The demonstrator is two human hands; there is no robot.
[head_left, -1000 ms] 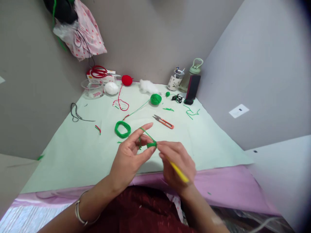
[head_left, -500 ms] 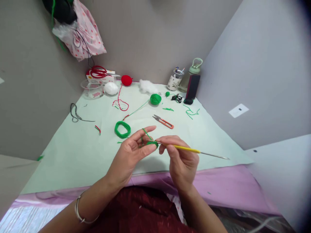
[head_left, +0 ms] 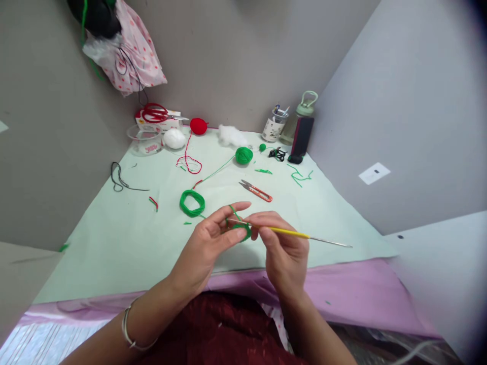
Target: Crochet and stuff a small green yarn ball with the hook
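My left hand (head_left: 207,243) pinches a small green crochet piece (head_left: 245,231) between thumb and fingers. Green yarn (head_left: 235,213) passes over its raised index finger. In my right hand (head_left: 286,248) is a crochet hook (head_left: 291,232) with a yellow handle, gripped like a pencil. The hook's thin left end lies at the top of the green piece, among the left fingers; its other metal end sticks out to the right. A wound ring of green yarn (head_left: 192,203) lies just beyond the left hand, joined to a strand running towards that hand.
Orange thread snips (head_left: 255,190) lie beyond my hands. Farther back are a green yarn ball (head_left: 243,155), a red yarn ball (head_left: 198,126), a white ball (head_left: 174,138), white stuffing (head_left: 231,135) and red-handled scissors (head_left: 155,113). A pen cup (head_left: 274,126) and a bottle (head_left: 293,124) stand back right.
Both hands stay together at the green piece. My left hand has shifted slightly right, while the crochet hook's right end has moved a little left.
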